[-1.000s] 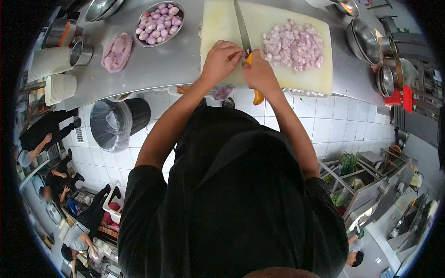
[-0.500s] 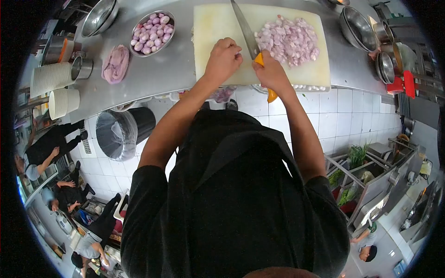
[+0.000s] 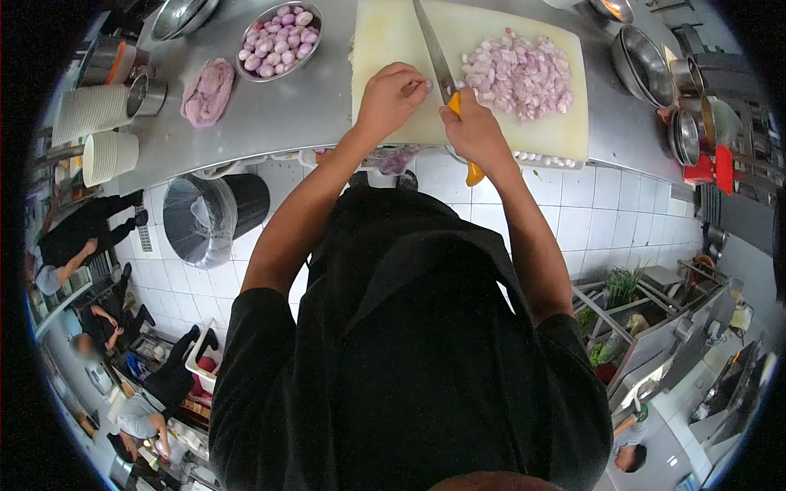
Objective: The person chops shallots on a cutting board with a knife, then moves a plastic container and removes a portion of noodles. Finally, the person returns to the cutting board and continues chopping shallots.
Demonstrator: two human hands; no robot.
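Observation:
My right hand is closed round the orange handle of a kitchen knife. Its blade points away from me across the white cutting board. To the left of the blade, my left hand has its fingers curled in a pinch. A small purplish shallot shows at those fingertips, mostly covered by them. On the board's right half lies a pile of cut shallots. A metal bowl left of the board holds several whole peeled shallots.
A pinkish bundled net bag lies on the steel counter. Stacked white tubs and metal bowls stand towards the counter's ends. Below its left side is a lined black bin. Other people are at the far left and lower right.
The camera view has shifted slightly, so the board and bowls appear further right. My left hand sits a little further from the blade, and the shallot at its fingertips shows more clearly.

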